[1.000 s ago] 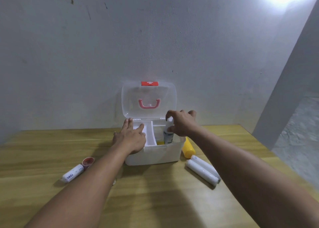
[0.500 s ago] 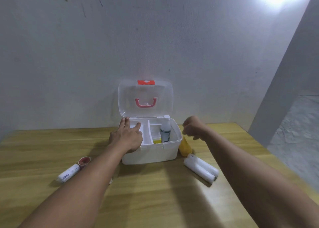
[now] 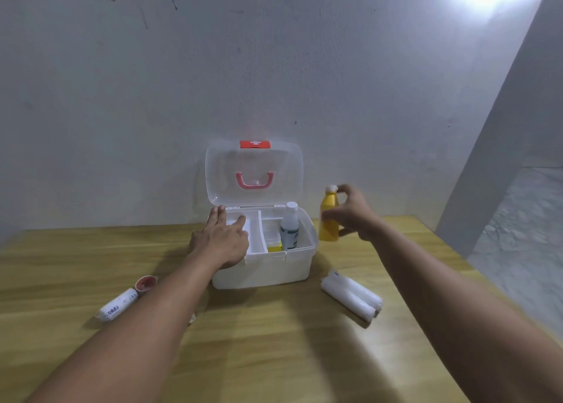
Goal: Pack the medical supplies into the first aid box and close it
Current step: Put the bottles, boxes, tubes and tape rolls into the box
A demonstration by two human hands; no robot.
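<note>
One view only, worn on the head, looking forward and down across a wooden table (image 3: 274, 357) toward a pale wall (image 3: 274, 67). Both forearms run in from the bottom corners, so the lens sits above and behind the fingers, near enough to fill the lower frame with arm. The left hand (image 3: 221, 242) lies just left of centre, the right hand (image 3: 356, 216) just right of it. Beyond the fingertips stands the open first aid box (image 3: 265, 268), dead centre. Wide-angle bend shows at the edges; a bright light glares top right.
</note>
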